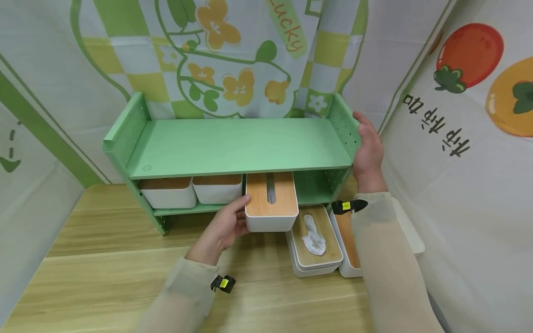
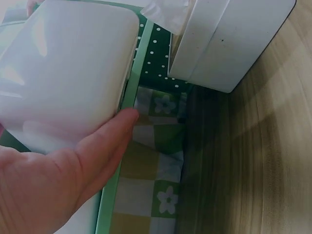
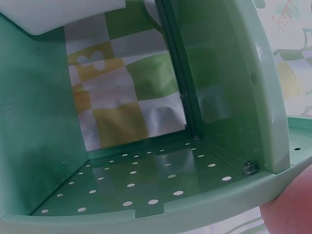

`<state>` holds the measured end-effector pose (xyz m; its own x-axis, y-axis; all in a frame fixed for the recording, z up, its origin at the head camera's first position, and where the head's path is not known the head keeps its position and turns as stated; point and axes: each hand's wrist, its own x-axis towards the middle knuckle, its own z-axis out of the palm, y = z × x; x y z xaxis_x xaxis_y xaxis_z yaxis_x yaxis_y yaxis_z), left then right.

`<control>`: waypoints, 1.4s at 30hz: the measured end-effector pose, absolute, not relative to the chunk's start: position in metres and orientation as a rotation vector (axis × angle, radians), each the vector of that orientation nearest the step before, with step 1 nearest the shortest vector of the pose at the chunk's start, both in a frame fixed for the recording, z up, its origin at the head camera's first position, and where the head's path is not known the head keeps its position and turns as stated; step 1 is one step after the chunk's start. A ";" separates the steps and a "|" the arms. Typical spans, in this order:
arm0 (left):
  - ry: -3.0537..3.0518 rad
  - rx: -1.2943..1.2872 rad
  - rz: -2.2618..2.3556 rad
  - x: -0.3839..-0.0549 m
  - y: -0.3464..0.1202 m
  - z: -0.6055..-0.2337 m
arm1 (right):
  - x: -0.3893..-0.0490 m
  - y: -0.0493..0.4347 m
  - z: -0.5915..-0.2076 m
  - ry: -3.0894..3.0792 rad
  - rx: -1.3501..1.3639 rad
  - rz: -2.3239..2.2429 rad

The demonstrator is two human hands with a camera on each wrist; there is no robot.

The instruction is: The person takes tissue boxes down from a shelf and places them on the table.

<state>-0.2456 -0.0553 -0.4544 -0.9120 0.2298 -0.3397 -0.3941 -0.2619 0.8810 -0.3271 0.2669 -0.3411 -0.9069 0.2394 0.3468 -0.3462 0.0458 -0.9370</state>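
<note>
My left hand (image 1: 226,224) holds the left side of a white tissue box (image 1: 270,224) with a wooden lid and a slot in it. A digit shows at the lid's left edge, other fingers lower on the side. The box's back part sits in the lower bay of the green shelf (image 1: 241,143), and its front juts out past the edge. In the left wrist view the white underside of the box (image 2: 73,73) shows above the fingers. My right hand (image 1: 369,155), fingers extended, rests against the outside of the shelf's right end panel (image 1: 344,125).
Two white boxes with wooden lids (image 1: 166,196) (image 1: 217,190) stand at the left of the bay. On the wooden table (image 1: 125,286), a tissue box with a tissue poking out (image 1: 320,268) stands before the shelf, and another wood-topped box (image 1: 349,240) beside it is partly behind my right sleeve.
</note>
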 end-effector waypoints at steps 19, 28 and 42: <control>1.598 -0.222 2.147 -0.249 -0.056 -0.451 | -0.328 0.267 -0.343 -1.929 0.075 1.900; 1.597 -0.219 2.144 -0.247 -0.059 -0.451 | -0.327 0.267 -0.342 -1.905 0.092 1.921; 1.655 -0.127 2.064 -0.239 -0.067 -0.455 | -0.328 0.267 -0.341 -1.984 0.072 1.804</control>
<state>-0.2388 -0.0666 -0.4549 -0.8766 0.3123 -0.3661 -0.4252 -0.1462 0.8932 -0.3277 0.2672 -0.3409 -0.8951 0.2603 0.3619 -0.3355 0.1412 -0.9314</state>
